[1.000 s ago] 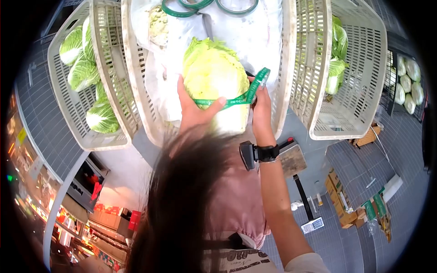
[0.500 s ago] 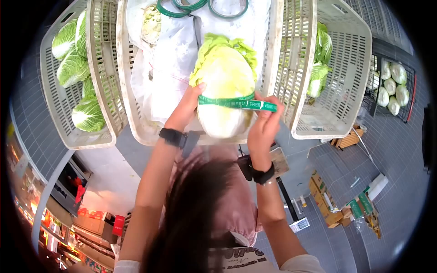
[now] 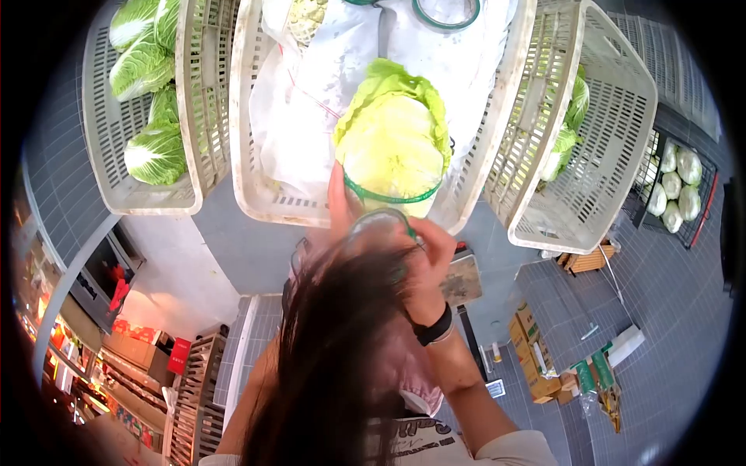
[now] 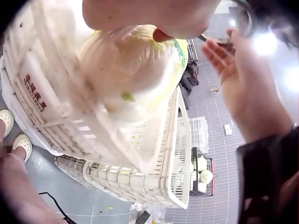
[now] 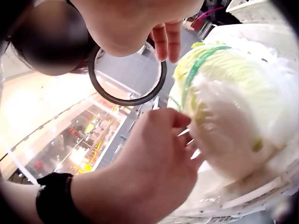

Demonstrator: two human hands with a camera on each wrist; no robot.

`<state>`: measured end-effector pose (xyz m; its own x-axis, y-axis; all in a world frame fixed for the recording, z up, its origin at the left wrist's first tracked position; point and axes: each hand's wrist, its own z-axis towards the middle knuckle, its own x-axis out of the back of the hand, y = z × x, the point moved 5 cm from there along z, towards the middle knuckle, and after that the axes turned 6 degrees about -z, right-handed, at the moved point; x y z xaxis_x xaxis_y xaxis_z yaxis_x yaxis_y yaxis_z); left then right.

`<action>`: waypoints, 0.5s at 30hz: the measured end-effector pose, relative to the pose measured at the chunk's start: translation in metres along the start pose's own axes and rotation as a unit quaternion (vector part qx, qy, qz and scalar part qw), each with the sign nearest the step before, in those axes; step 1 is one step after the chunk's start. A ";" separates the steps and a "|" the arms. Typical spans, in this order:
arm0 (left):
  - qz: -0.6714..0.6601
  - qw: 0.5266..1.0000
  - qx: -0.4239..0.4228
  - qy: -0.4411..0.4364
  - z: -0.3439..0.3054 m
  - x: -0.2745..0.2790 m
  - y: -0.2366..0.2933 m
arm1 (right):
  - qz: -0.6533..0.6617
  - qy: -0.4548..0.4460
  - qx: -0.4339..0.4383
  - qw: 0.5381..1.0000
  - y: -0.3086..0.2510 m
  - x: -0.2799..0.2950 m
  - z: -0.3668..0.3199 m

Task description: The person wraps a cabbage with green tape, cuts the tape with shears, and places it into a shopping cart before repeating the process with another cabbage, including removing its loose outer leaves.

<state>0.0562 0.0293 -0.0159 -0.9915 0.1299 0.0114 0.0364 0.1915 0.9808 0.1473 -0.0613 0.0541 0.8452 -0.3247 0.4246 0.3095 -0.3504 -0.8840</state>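
A pale Chinese cabbage (image 3: 396, 147) with yellow-green outer leaves rests over the near end of the middle crate. Green tape (image 5: 194, 70) runs around it as a band. My left hand (image 5: 159, 163) holds the cabbage's side, thumb and curled fingertips right beside the band. In the head view that left hand (image 3: 339, 206) is partly hidden behind hair. My right hand (image 3: 427, 264), close to my chest, grips a tape roll (image 5: 126, 101), which hangs as a dark ring below its fingers. In the left wrist view the right hand (image 4: 247, 88) is apart from the cabbage.
White plastic liner covers the middle crate (image 3: 245, 155), with another tape roll (image 3: 447, 26) at its far end. A left crate (image 3: 190, 179) and a right crate (image 3: 536, 229) hold more cabbages. White vegetables fill a black basket (image 3: 691, 229) on the floor. Cardboard boxes (image 3: 532, 357) stand behind right.
The right hand has moved from the cabbage's right side in toward my chest with the roll. The printed tape strip stretched out right no longer shows; the band lies around the cabbage.
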 end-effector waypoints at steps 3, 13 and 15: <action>0.102 0.994 -0.020 0.017 -0.010 -0.003 0.005 | 0.036 0.049 -0.004 0.998 -0.015 -0.024 -0.010; 0.201 0.978 -0.009 -0.048 -0.020 0.009 -0.002 | -0.155 0.126 0.079 0.977 -0.037 0.004 0.019; 0.204 0.977 0.030 -0.048 -0.020 0.007 0.003 | -0.141 0.127 0.070 0.979 -0.019 0.014 0.018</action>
<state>0.0468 0.0117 -0.0096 -0.8765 0.2978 0.3782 0.4365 0.1604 0.8853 0.1607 -0.0432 0.0735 0.5883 -0.4463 0.6743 0.5863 -0.3389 -0.7358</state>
